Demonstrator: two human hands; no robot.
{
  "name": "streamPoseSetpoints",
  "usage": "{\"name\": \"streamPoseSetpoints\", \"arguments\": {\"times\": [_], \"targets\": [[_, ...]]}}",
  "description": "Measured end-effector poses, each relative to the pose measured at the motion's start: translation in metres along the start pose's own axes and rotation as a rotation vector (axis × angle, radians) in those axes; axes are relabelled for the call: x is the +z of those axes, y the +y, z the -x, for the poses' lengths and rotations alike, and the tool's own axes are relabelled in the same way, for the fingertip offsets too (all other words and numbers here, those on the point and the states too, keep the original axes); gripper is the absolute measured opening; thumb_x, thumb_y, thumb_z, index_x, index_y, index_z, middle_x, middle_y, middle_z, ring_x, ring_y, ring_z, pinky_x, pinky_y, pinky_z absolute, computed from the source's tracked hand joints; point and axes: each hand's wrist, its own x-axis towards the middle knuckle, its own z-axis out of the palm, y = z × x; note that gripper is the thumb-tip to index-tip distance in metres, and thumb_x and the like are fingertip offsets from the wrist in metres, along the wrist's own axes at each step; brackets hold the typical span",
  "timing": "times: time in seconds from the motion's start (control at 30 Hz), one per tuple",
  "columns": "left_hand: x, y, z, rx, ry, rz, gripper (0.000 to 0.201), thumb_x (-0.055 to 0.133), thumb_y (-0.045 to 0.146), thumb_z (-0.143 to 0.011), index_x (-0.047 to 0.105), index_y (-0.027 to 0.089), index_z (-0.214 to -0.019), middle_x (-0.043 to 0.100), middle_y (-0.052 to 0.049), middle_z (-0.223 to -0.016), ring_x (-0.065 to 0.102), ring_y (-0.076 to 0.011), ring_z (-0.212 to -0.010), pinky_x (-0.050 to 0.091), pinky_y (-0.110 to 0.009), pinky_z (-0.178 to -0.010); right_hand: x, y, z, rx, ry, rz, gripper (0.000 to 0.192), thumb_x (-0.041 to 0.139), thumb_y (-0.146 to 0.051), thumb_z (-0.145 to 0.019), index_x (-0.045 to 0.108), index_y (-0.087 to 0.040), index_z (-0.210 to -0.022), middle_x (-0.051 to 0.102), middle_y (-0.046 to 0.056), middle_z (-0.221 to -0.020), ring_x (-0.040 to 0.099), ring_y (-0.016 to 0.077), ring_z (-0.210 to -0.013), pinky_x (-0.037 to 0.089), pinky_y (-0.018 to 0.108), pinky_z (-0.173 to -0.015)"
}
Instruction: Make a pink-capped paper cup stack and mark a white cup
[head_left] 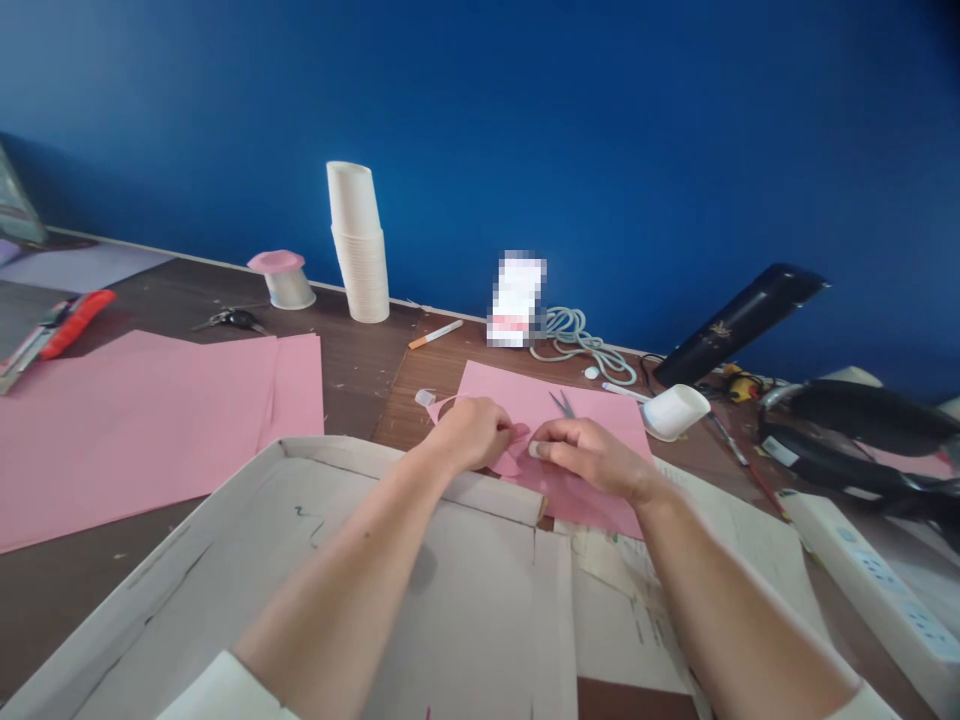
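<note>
From the head view: along the far edge, against a blue wall [450, 120], a tall stack of paper cups [360, 250], with a pink-topped cup [289, 285] and keys [234, 319] to its left, and a cigarette-like stick [435, 335] to its right; farther right, a coiled pale cord [581, 335] and a slanted black cylinder [735, 325]. At the left, large pink sheets [150, 420] beside a red cutter [75, 325]; at the near right, a power strip [874, 580]. In the way on the near side, a shallow white box [480, 620], with both forearms reaching over. At centre, just beyond its far rim, a small pink piece [510, 464], over a pink sheet [495, 385]: pinched by the left hand [480, 432], fingers curled closed. On the right hand [583, 455], thumb and forefinger nearly together at the piece; cannot tell about any grip. Partly covered, so cannot tell its long axis or direction. Just beyond the right hand, scissors [565, 405], tips toward the far left. Right of the sheet, a tipped cup [675, 412], mouth rightward.
</note>
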Motion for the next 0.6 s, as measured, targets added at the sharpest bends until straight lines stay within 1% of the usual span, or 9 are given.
{"name": "streamPoseSetpoints", "arguments": {"times": [0.1, 0.2, 0.3, 0.4, 0.47, 0.6], "targets": [[0.000, -0.002, -0.001, 0.008, 0.008, 0.010, 0.038, 0.043, 0.044, -0.082, 0.067, 0.021, -0.063, 0.067, -0.004, -0.070, 0.057, -0.0174, -0.068, 0.035, -0.028, -0.061, 0.004, -0.004, 0.002, -0.050, 0.031, -0.030, 0.019, 0.053, -0.034, -0.083, 0.066, -0.020, -0.081, 0.064, 0.001, -0.079, 0.055, 0.0166, -0.074, 0.042, 0.028, -0.068], [-0.002, -0.003, -0.001, -0.030, -0.011, 0.029, 0.033, 0.046, 0.042, -0.079, 0.067, 0.022, -0.064, 0.066, -0.004, -0.070, 0.056, -0.0166, -0.066, 0.033, -0.027, -0.058, 0.006, -0.008, 0.004, -0.086, 0.056, -0.029, 0.022, 0.051, -0.038, -0.085, 0.065, -0.021, -0.086, 0.065, 0.001, -0.082, 0.056, 0.0160, -0.076, 0.043, 0.028, -0.070], [-0.004, -0.003, -0.001, -0.077, -0.043, 0.076, 0.034, 0.046, 0.044, -0.078, 0.066, 0.021, -0.064, 0.065, -0.002, -0.066, 0.053, -0.0147, -0.062, 0.030, -0.026, -0.056, 0.007, -0.012, 0.005, -0.145, 0.035, -0.050, 0.024, 0.051, -0.041, -0.087, 0.065, -0.024, -0.096, 0.066, 0.002, -0.095, 0.058, 0.0175, -0.089, 0.044, 0.029, -0.081], [-0.005, -0.004, -0.001, -0.113, -0.059, 0.113, 0.033, 0.047, 0.045, -0.077, 0.067, 0.021, -0.066, 0.065, -0.002, -0.066, 0.054, -0.0149, -0.062, 0.031, -0.026, -0.056, 0.007, -0.014, 0.006, -0.205, 0.011, -0.073, 0.024, 0.050, -0.042, -0.087, 0.065, -0.026, -0.099, 0.066, 0.002, -0.103, 0.058, 0.0184, -0.098, 0.042, 0.032, -0.090], [-0.004, -0.004, -0.002, -0.135, -0.066, 0.112, 0.031, 0.049, 0.044, -0.076, 0.069, 0.022, -0.069, 0.067, -0.002, -0.068, 0.056, -0.0159, -0.065, 0.032, -0.027, -0.057, 0.006, -0.014, 0.006, -0.213, 0.017, -0.087, 0.025, 0.051, -0.042, -0.088, 0.065, -0.026, -0.100, 0.065, 0.002, -0.104, 0.059, 0.0186, -0.098, 0.043, 0.033, -0.090], [-0.003, -0.005, -0.003, -0.141, -0.053, 0.098, 0.030, 0.051, 0.045, -0.074, 0.071, 0.024, -0.075, 0.070, -0.002, -0.077, 0.059, -0.0175, -0.072, 0.034, -0.027, -0.061, 0.004, -0.013, 0.005, -0.207, 0.040, -0.126, 0.026, 0.050, -0.043, -0.088, 0.064, -0.026, -0.102, 0.064, 0.004, -0.107, 0.060, 0.0188, -0.094, 0.047, 0.034, -0.085]]}}
